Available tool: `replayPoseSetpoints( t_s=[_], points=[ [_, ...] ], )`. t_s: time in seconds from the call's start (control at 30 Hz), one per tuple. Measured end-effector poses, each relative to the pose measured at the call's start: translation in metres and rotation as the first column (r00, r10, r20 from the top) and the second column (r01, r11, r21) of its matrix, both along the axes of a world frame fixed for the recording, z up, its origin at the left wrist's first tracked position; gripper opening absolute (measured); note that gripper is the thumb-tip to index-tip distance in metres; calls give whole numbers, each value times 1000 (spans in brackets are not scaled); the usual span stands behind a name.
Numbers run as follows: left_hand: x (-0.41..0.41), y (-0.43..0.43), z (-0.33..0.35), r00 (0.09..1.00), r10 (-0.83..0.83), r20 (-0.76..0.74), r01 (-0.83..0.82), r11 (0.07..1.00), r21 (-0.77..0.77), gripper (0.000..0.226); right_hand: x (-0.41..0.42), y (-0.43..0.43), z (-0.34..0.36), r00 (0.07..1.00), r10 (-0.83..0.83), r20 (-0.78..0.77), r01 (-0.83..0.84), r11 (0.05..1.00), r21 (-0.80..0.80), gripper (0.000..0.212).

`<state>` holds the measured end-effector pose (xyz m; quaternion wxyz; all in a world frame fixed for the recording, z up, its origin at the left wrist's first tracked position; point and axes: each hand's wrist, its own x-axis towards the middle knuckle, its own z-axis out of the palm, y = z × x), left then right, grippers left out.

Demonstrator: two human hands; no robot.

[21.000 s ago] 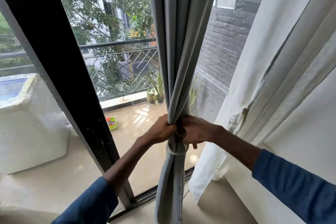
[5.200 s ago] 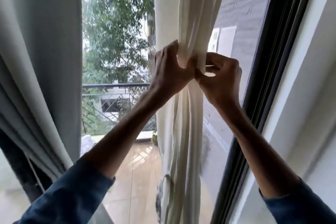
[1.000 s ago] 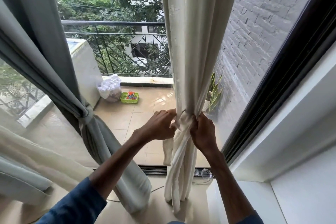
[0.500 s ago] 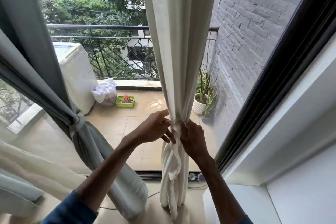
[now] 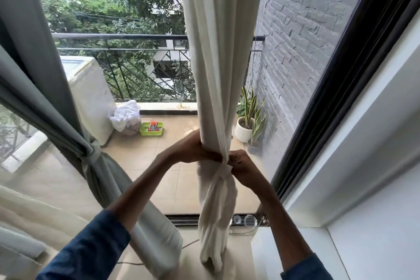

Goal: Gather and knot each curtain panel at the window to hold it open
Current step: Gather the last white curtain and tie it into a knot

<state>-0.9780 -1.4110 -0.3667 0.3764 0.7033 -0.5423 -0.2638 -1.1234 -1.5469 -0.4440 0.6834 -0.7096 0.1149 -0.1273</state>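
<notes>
While our left hand (image 5: 195, 150) and right hand (image 5: 241, 166) clench the cream curtain (image 5: 216, 75) mid-frame, we risk the half-cinched knot (image 5: 223, 166) slipping loose if either grip eases.

Single head-worn wide-angle view, no second camera. Looks forward and down from standing height, facing window glass and balcony beyond. Close range: cream curtain panel (image 5: 218, 57) fills centre top to floor, both forearms enter from bottom edge. Grey curtain panel (image 5: 34, 70) crosses left side, window frame (image 5: 336, 88) slants across right. Strong bending of straight lines toward edges.
</notes>
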Motion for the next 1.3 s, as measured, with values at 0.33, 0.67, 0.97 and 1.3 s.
replayPoseSetpoints(
  t_s=[0.33, 0.67, 0.97, 1.3],
  points=[
    [-29, 11, -21, 962, 40, -270, -111, 961, -252, 21, -33, 6, 8, 981, -177, 78, 184, 978, -95, 10],
    [-12, 25, -26, 963, 150, -226, -190, 968, -163, 19, -34, 42, 18, 971, -204, 124, 224, 959, -173, 11],
    [13, 32, -25, 945, -35, -326, -15, 989, -150, 24, -44, 45, 34, 945, -300, 129, 321, 927, -195, 17],
    [33, 35, -17, 944, -286, -165, 282, 958, -49, 33, -32, 45, 41, 888, -456, 57, 449, 834, -319, 8]
  ],
)
